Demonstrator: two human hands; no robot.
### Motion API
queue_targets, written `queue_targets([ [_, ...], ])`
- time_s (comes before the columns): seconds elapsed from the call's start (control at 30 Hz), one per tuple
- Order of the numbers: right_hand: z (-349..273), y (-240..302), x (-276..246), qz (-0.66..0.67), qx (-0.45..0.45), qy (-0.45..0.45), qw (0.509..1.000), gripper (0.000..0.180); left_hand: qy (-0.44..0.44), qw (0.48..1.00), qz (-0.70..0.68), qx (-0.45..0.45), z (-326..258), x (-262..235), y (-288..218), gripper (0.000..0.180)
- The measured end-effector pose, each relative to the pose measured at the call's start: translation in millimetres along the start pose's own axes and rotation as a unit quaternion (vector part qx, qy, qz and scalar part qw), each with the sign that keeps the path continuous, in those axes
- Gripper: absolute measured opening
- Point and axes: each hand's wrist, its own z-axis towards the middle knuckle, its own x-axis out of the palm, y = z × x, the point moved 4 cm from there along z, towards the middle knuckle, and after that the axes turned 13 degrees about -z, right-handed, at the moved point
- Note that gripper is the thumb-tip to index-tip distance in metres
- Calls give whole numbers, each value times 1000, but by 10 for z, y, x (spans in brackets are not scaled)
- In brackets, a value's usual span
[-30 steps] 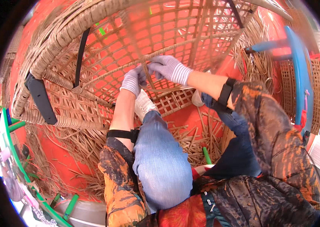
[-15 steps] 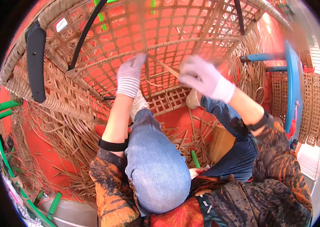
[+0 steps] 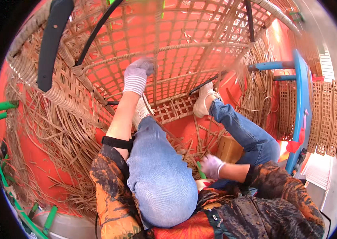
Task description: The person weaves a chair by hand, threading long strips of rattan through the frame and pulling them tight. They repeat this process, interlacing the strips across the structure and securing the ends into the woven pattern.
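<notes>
A large woven rattan frame (image 3: pixel 200 46) with an open lattice fills the far side, standing in front of me. My left hand (image 3: pixel 138 73), in a striped pale glove, is closed at one of its upright bars. A thin rattan strip (image 3: pixel 148 104) hangs below that hand toward my knee. My right hand (image 3: pixel 212 165), also gloved, is down by my lap, close beside a green rod-like handle (image 3: pixel 201 170). Its fingers are blurred, so I cannot tell whether they grip the handle.
Loose rattan strips (image 3: pixel 63 131) lie heaped on the red floor at left, with another bundle (image 3: pixel 262 85) at right. A cardboard box (image 3: pixel 229 149) sits by my bent leg. A blue stool (image 3: pixel 303 107) lies on its side at right, next to woven brown panels (image 3: pixel 331 119).
My right hand has left the lattice, letting go of the strip, and dropped to the green handle near my lap. The left hand stays at the upright bar. The view has shifted slightly.
</notes>
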Motion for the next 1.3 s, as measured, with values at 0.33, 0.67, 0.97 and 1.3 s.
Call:
queue_targets([
  [0.33, 980, -2523, -2695, 487, 112, -425, 755, 30, -10, 969, 49, -242, 226, -54, 266, 28],
  [0.67, 312, -1861, -2502, 91, 237, -367, 895, 18, -13, 930, 348, 115, -308, 262, -361, 38],
  [0.97, -55, -439, -1500, 268, -209, -91, 936, 15, 22, 922, 346, 170, -68, 4, -35, 31],
  [1.3, 995, -2611, -2718, 557, 119, -353, 742, 32, -41, 971, 21, -233, 182, -11, 408, 34],
])
